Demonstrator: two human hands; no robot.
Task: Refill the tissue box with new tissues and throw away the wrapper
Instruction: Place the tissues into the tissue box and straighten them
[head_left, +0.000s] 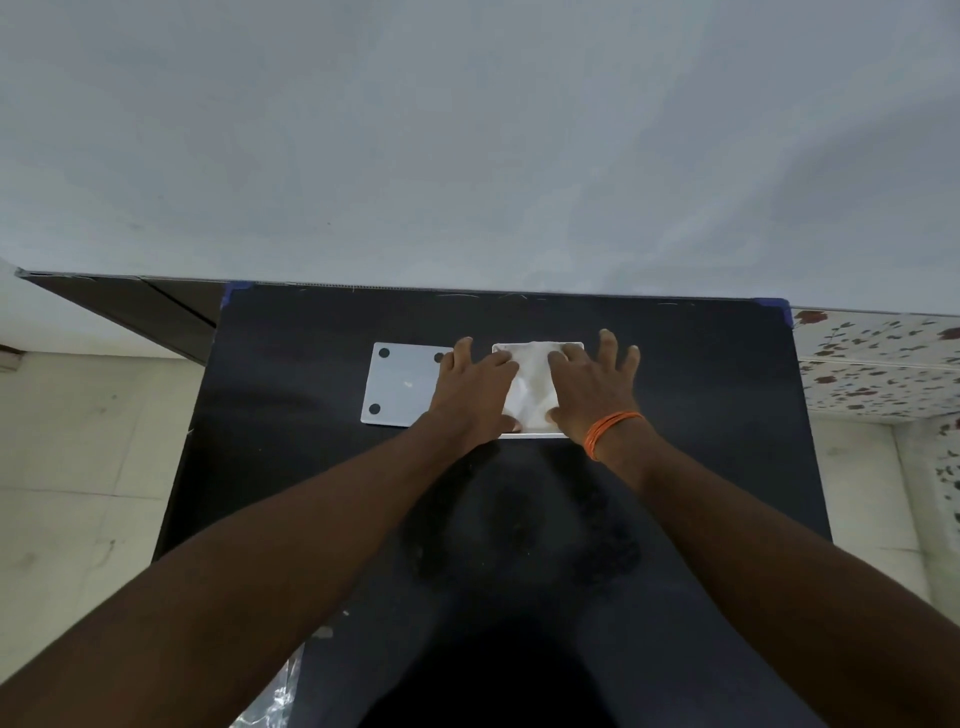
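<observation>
A white tissue box (571, 347) stands open on the black table (701, 415), with a stack of white tissues (532, 387) inside it. My left hand (475, 387) lies flat on the left side of the tissues, fingers spread. My right hand (595, 382), with an orange thread at the wrist, presses flat on their right side. The box's white lid (400, 387), with round black pads at its corners, lies flat on the table just left of the box, partly under my left hand.
A crumpled clear plastic wrapper (275, 696) hangs at the table's near left edge. A pale wall stands behind the table. Pale floor tiles show at left, and a flower-patterned surface (878, 364) at right.
</observation>
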